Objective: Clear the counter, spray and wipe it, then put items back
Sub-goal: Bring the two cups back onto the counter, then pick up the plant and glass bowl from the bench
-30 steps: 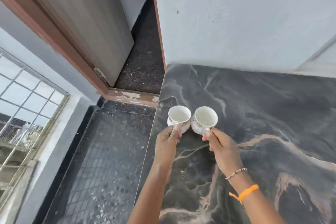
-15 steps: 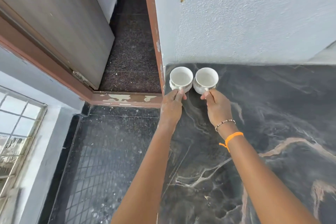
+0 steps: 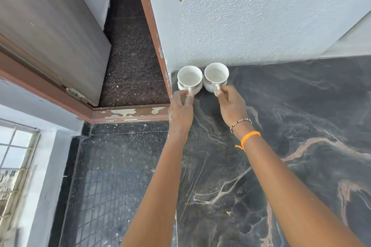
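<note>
Returning two white cups to the far-left corner of the dark marble counter (image 3: 301,146), a person pinches each handle: left hand (image 3: 180,110) on the left cup (image 3: 189,79), right hand (image 3: 232,106) on the right cup (image 3: 216,76). Tucked side by side against the wall (image 3: 251,16), likely to keep the wiped surface open. Half a second earlier they sat slightly nearer.
</note>
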`<state>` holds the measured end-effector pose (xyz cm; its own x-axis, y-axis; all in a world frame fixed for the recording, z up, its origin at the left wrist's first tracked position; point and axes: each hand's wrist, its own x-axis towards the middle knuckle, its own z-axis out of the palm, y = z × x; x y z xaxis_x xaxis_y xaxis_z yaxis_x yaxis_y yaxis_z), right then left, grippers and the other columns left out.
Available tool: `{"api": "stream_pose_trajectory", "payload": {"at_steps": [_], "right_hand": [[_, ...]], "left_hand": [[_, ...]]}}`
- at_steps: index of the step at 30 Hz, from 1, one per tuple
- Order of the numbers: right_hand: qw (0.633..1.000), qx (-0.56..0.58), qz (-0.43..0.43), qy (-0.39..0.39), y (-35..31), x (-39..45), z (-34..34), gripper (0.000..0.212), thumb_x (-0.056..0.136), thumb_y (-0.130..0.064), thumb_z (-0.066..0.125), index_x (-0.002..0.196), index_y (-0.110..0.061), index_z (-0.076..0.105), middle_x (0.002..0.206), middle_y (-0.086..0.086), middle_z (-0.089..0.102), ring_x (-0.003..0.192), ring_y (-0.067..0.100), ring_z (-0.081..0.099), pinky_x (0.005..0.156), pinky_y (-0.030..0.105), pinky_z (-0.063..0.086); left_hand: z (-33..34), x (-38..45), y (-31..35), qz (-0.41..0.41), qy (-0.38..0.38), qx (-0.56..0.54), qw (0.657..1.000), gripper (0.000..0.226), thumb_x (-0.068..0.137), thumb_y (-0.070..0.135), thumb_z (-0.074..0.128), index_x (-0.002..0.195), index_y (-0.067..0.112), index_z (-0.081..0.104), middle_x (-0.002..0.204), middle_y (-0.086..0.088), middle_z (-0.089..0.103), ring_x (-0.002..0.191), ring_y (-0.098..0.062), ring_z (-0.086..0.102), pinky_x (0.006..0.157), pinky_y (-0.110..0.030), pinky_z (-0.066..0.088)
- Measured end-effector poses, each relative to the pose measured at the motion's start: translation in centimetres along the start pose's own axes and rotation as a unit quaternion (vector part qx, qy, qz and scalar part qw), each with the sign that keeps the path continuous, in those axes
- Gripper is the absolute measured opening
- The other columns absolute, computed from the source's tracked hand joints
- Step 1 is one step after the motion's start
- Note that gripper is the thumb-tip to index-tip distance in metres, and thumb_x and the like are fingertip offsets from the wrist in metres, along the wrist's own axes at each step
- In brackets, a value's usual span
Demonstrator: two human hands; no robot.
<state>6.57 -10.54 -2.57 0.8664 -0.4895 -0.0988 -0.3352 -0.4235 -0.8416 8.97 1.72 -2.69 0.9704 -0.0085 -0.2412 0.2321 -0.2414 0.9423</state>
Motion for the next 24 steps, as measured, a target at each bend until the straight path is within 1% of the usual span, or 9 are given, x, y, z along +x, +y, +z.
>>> {"api": "stream_pose_trajectory", "payload": {"at_steps": [1,3,6,8,10,14,18,21,24], "right_hand": [[1.000,0.019,0.013,0.006,0.1,-0.6,-0.3,0.019,0.095,-0.019,0.046,0.100,-0.003,0.056,0.087,0.007,0.058,0.082,0.021,0.050,0.074,0.033,0.036],[0.997,0.064,0.036,0.013,0.2,-2.3,-1.2,0.014,0.094,-0.017,0.046,0.098,-0.008,0.056,0.079,-0.001,0.054,0.078,0.018,0.049,0.074,0.032,0.039],[0.991,0.119,0.057,0.016,0.7,-5.3,-3.1,0.020,0.094,-0.017,0.045,0.095,-0.001,0.057,0.068,-0.007,0.049,0.063,0.014,0.048,0.069,0.026,0.043],[0.987,0.148,0.067,0.005,1.0,-7.4,-4.7,0.018,0.095,-0.017,0.044,0.091,-0.005,0.058,0.068,-0.008,0.049,0.060,0.008,0.048,0.061,0.014,0.041],[0.981,0.179,0.075,0.008,1.7,-9.4,-7.0,0.017,0.094,-0.017,0.044,0.087,-0.010,0.057,0.068,-0.005,0.050,0.059,0.009,0.048,0.058,0.013,0.040],[0.970,0.222,0.094,0.037,3.7,-12.7,-11.6,0.019,0.095,-0.016,0.044,0.080,-0.012,0.057,0.067,-0.002,0.051,0.059,0.010,0.048,0.057,0.012,0.041],[0.963,0.239,0.099,0.081,7.3,-17.0,-18.6,0.021,0.095,-0.017,0.044,0.080,-0.012,0.057,0.066,-0.004,0.052,0.059,0.008,0.049,0.065,0.021,0.044],[0.953,0.256,0.103,0.124,10.8,-21.2,-24.6,0.023,0.096,-0.016,0.044,0.076,-0.016,0.056,0.065,-0.004,0.052,0.053,0.000,0.049,0.058,0.012,0.041],[0.946,0.255,0.123,0.157,14.3,-25.1,-30.5,0.024,0.096,-0.016,0.044,0.077,-0.016,0.058,0.066,-0.004,0.053,0.059,0.003,0.049,0.060,0.015,0.041]], "left_hand": [[0.1,-0.8,0.0,-0.012,0.021,-0.016,1.000,0.027,0.094,0.037,0.047,0.111,0.016,0.048,0.091,0.001,0.056,0.093,-0.025,0.055,0.084,-0.038,0.046],[0.5,-2.8,-0.2,-0.047,0.047,-0.036,0.997,0.030,0.094,0.038,0.044,0.114,0.016,0.041,0.086,0.004,0.051,0.088,-0.024,0.055,0.080,-0.036,0.045],[1.4,-6.7,-0.4,-0.097,-0.005,-0.036,0.995,0.017,0.094,0.035,0.045,0.102,0.019,0.047,0.081,0.001,0.051,0.072,-0.015,0.050,0.071,-0.028,0.041],[2.4,-9.3,-0.4,-0.114,-0.046,-0.037,0.992,0.007,0.093,0.030,0.048,0.093,0.023,0.051,0.078,0.000,0.052,0.067,-0.012,0.049,0.073,-0.027,0.042],[3.7,-12.3,0.0,-0.119,-0.078,-0.030,0.989,0.004,0.092,0.027,0.050,0.089,0.026,0.053,0.074,0.002,0.053,0.068,-0.011,0.050,0.075,-0.025,0.045],[6.5,-16.7,0.6,-0.108,-0.111,-0.030,0.988,0.007,0.091,0.025,0.051,0.088,0.025,0.057,0.071,0.006,0.053,0.064,-0.005,0.050,0.064,-0.012,0.044],[11.7,-22.9,1.7,-0.070,-0.176,-0.020,0.982,0.007,0.091,0.019,0.052,0.091,0.018,0.059,0.078,0.001,0.054,0.067,-0.006,0.050,0.069,-0.019,0.043],[16.3,-29.1,2.7,-0.044,-0.229,-0.005,0.972,0.008,0.090,0.021,0.054,0.089,0.019,0.061,0.079,0.003,0.056,0.065,-0.003,0.052,0.072,-0.021,0.044],[21.1,-35.2,3.7,-0.018,-0.285,-0.017,0.958,0.008,0.091,0.018,0.053,0.086,0.018,0.060,0.088,0.003,0.058,0.066,-0.002,0.052,0.074,-0.022,0.045]]}}
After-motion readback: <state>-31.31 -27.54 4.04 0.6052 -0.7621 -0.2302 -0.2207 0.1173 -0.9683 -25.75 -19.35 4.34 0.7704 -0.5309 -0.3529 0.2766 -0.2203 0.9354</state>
